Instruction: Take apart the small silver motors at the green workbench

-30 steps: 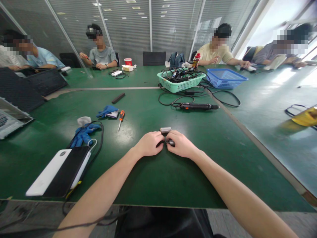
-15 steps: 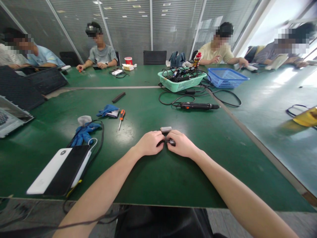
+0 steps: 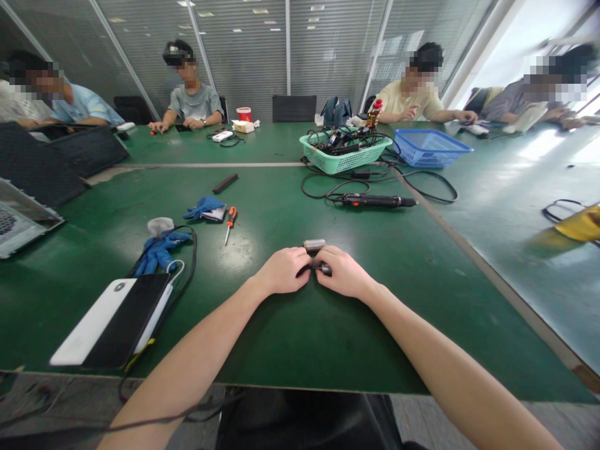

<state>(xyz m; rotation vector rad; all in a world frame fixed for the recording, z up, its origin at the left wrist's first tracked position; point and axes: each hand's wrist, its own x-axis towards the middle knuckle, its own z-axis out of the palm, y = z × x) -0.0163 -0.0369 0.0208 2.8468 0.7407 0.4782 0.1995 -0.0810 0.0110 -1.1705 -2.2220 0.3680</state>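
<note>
My left hand [image 3: 285,270] rests on the green table [image 3: 290,337], its fingers closed around a small dark piece [image 3: 304,270] that is mostly hidden. Facing it, my right hand [image 3: 344,272] is closed on a small black part with a rounded end [image 3: 325,269]. The two hands are close together, and the parts they hold nearly meet between them; I cannot tell whether these are joined. Just beyond the fingertips lies a short silvery cylinder [image 3: 314,244] on its side.
An orange-handled screwdriver [image 3: 230,224], blue gloves [image 3: 159,251] and a black-and-white device [image 3: 112,322] lie to the left. Ahead are a corded black electric screwdriver [image 3: 375,200], a green basket [image 3: 344,161] of tools and a blue basket [image 3: 431,153]. Several people sit around the table.
Both hands keep their place and grip. The view has shifted very slightly; nothing on the near table has visibly moved.
</note>
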